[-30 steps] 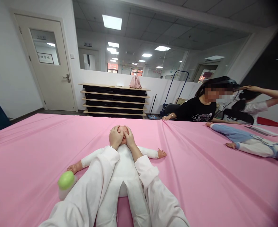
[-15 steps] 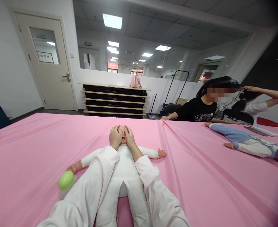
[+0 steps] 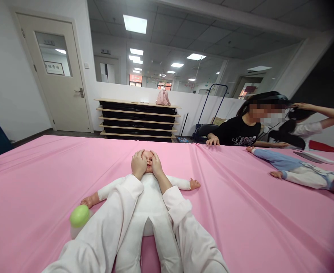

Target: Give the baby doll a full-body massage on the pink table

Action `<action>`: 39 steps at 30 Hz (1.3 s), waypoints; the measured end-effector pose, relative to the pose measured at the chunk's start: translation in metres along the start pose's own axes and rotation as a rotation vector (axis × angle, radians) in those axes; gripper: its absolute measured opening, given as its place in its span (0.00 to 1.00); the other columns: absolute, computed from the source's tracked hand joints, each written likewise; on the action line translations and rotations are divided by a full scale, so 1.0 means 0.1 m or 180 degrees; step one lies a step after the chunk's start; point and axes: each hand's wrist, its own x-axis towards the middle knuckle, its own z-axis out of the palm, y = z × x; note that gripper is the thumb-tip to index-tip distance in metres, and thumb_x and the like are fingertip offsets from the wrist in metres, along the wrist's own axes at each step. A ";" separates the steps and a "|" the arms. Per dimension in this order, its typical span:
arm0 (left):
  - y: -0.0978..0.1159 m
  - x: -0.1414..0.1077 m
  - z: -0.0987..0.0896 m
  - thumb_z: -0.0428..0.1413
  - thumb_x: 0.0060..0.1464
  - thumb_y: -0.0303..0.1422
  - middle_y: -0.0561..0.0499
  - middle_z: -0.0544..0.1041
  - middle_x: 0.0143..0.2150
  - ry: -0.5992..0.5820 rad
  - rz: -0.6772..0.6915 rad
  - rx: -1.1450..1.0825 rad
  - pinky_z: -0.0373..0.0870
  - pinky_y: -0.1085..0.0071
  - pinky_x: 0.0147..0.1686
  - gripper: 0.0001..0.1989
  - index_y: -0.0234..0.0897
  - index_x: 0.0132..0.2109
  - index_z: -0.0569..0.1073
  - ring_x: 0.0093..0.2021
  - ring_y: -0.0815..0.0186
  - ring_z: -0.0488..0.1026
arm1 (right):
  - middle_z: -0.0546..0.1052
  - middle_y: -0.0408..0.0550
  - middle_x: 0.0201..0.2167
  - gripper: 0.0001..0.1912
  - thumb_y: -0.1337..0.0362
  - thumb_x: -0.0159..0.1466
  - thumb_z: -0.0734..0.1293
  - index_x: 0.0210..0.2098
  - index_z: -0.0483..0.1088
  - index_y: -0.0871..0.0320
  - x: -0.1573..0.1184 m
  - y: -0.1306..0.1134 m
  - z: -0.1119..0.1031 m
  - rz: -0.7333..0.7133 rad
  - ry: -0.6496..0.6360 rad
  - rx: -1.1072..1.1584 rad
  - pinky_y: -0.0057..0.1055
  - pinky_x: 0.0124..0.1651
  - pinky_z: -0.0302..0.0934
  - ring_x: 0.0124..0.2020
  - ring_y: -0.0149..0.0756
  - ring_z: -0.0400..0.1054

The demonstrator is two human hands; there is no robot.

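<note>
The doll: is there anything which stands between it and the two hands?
Nothing visible does: the left hand and right hand lie on the doll, at its face. The green-topped object is aside, by the left sleeve.

Evenly bright. Ceiling panels glare above the door (image 3: pixel 51 76)'s right; far right corner dark, edges stretched.

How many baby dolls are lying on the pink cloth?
2. The doll in white lies in the middle, its head between the left hand and right hand; the blue-and-white-clothed doll is at right.
</note>
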 end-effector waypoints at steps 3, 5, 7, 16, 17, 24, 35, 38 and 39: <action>-0.01 0.00 0.00 0.42 0.53 0.26 0.48 0.69 0.53 -0.0037 -0.0015 -0.0013 0.59 0.67 0.53 0.20 0.37 0.51 0.69 0.53 0.63 0.64 | 0.65 0.48 0.53 0.22 0.64 0.56 0.53 0.48 0.65 0.59 0.00 -0.01 0.00 0.0031 -0.0011 0.0043 0.31 0.59 0.49 0.56 0.34 0.56; 0.00 0.00 -0.01 0.43 0.53 0.28 0.48 0.69 0.52 -0.0037 -0.0013 -0.0009 0.60 0.66 0.53 0.19 0.37 0.51 0.69 0.53 0.62 0.64 | 0.64 0.49 0.53 0.22 0.62 0.55 0.56 0.49 0.64 0.59 -0.02 -0.02 -0.01 -0.0012 -0.0057 0.0040 0.32 0.59 0.48 0.56 0.35 0.56; 0.01 -0.01 -0.02 0.46 0.53 0.30 0.47 0.69 0.52 -0.0016 0.0025 0.0007 0.60 0.66 0.52 0.19 0.37 0.51 0.69 0.52 0.61 0.64 | 0.63 0.51 0.54 0.24 0.61 0.54 0.59 0.50 0.63 0.60 -0.04 -0.04 -0.02 -0.0095 -0.0103 0.0035 0.32 0.60 0.47 0.56 0.36 0.55; 0.02 -0.02 -0.02 0.44 0.54 0.30 0.47 0.69 0.53 0.0012 0.0013 0.0027 0.60 0.66 0.52 0.19 0.36 0.51 0.69 0.53 0.61 0.64 | 0.65 0.49 0.53 0.21 0.62 0.56 0.56 0.48 0.64 0.58 -0.02 -0.01 0.00 -0.0029 -0.0025 0.0093 0.34 0.59 0.49 0.55 0.35 0.57; 0.01 -0.02 -0.02 0.43 0.54 0.29 0.47 0.69 0.53 0.0010 0.0000 0.0009 0.60 0.66 0.53 0.19 0.37 0.51 0.69 0.53 0.62 0.64 | 0.65 0.49 0.52 0.21 0.63 0.57 0.54 0.48 0.65 0.58 -0.01 0.00 0.00 0.0009 -0.0011 0.0101 0.34 0.59 0.49 0.55 0.35 0.57; 0.01 -0.01 -0.01 0.44 0.53 0.28 0.47 0.69 0.53 -0.0018 -0.0018 -0.0054 0.60 0.65 0.53 0.19 0.38 0.51 0.69 0.53 0.62 0.64 | 0.66 0.48 0.52 0.22 0.62 0.56 0.54 0.48 0.65 0.59 0.00 0.01 0.00 0.0029 0.0022 0.0102 0.31 0.59 0.49 0.55 0.34 0.57; 0.01 -0.02 0.00 0.43 0.54 0.28 0.47 0.69 0.53 0.0010 -0.0021 -0.0029 0.59 0.66 0.53 0.19 0.37 0.51 0.69 0.53 0.62 0.64 | 0.66 0.48 0.52 0.20 0.61 0.57 0.56 0.47 0.66 0.58 -0.01 -0.02 -0.01 0.0005 0.0029 0.0039 0.34 0.59 0.50 0.54 0.35 0.58; 0.00 -0.01 0.00 0.43 0.54 0.27 0.48 0.69 0.53 -0.0007 -0.0030 -0.0058 0.59 0.67 0.53 0.19 0.37 0.51 0.69 0.54 0.62 0.63 | 0.67 0.47 0.51 0.20 0.62 0.57 0.55 0.47 0.66 0.57 0.00 -0.01 -0.01 0.0067 0.0053 0.0081 0.34 0.58 0.51 0.53 0.35 0.59; 0.00 -0.02 -0.01 0.43 0.53 0.28 0.47 0.69 0.53 -0.0008 -0.0024 -0.0051 0.59 0.67 0.53 0.19 0.37 0.51 0.69 0.54 0.62 0.64 | 0.67 0.47 0.51 0.20 0.62 0.57 0.55 0.47 0.66 0.57 -0.01 -0.01 -0.01 0.0054 0.0046 0.0088 0.34 0.58 0.51 0.53 0.35 0.59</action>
